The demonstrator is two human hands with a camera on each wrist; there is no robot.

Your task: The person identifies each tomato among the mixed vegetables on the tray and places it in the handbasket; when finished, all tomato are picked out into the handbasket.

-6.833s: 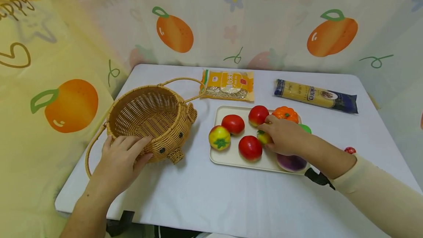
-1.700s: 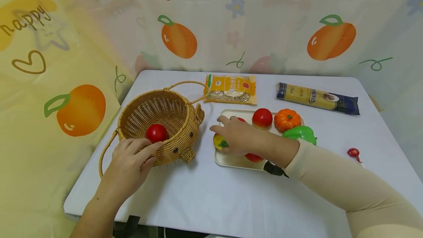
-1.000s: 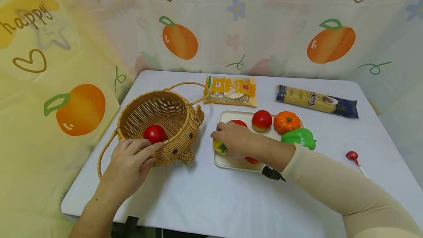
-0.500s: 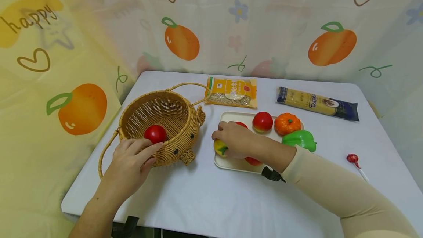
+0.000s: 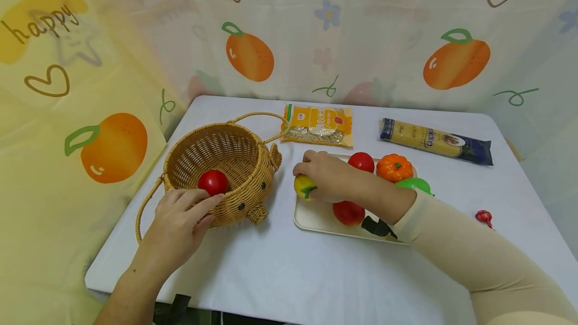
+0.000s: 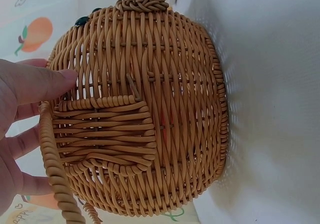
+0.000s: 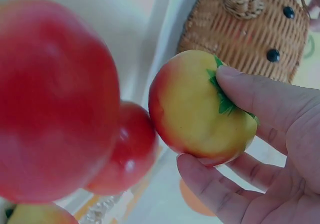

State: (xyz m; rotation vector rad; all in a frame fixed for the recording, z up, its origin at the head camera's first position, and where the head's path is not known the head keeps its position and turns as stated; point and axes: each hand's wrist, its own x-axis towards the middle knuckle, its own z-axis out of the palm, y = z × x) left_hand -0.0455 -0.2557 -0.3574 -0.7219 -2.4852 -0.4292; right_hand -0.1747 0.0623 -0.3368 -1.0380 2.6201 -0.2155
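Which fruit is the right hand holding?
The yellow-and-red one: the right hand pinches it, thumb at its green leaves. The red ones beside it lie outside that grip.

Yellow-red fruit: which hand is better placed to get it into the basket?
Right, I'd judge. The right hand pinches the yellow-red fruit at the end of the tray nearest the basket. The left hand grips the basket, so it's probably more use steadying that.
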